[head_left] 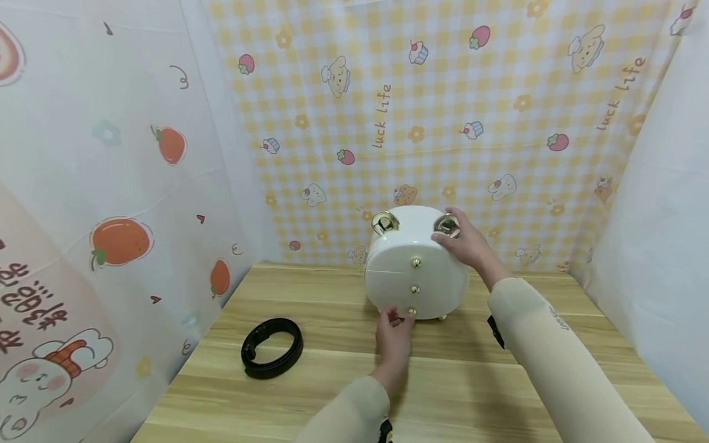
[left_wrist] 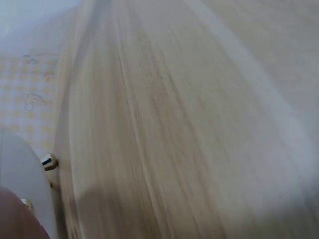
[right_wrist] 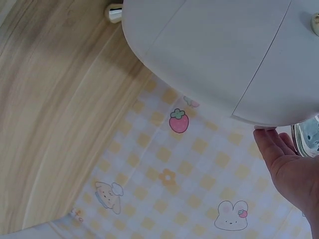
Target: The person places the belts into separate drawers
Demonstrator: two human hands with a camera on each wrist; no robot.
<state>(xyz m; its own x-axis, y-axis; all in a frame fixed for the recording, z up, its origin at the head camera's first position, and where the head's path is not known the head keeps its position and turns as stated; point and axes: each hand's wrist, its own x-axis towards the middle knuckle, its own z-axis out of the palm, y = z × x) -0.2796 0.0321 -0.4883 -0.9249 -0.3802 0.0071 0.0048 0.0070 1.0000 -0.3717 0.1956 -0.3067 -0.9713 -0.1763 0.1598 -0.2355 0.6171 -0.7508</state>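
Note:
A glossy white round drawer box [head_left: 388, 283] stands on the wooden table in the head view. Down its front runs a column of gold knobs [head_left: 415, 289], and two gold-rimmed ears [head_left: 384, 223] sit on top. My right hand [head_left: 468, 243] grips the right ear, thumb at the front and a finger behind it. At the bottom of the front is my left hand [head_left: 394, 337], its thumb tip right at the lowest knob and the other fingers bent beside it. I cannot tell whether it pinches that knob. The left wrist view shows only one digit [left_wrist: 17, 219] by the box.
A coiled black belt [head_left: 271, 348] lies on the table [head_left: 332, 381] to the left of the box. Behind stands a yellow checked cloth [head_left: 310, 184]; patterned white cloth [head_left: 166, 246] hangs on the left and plain white cloth [head_left: 664, 203] on the right.

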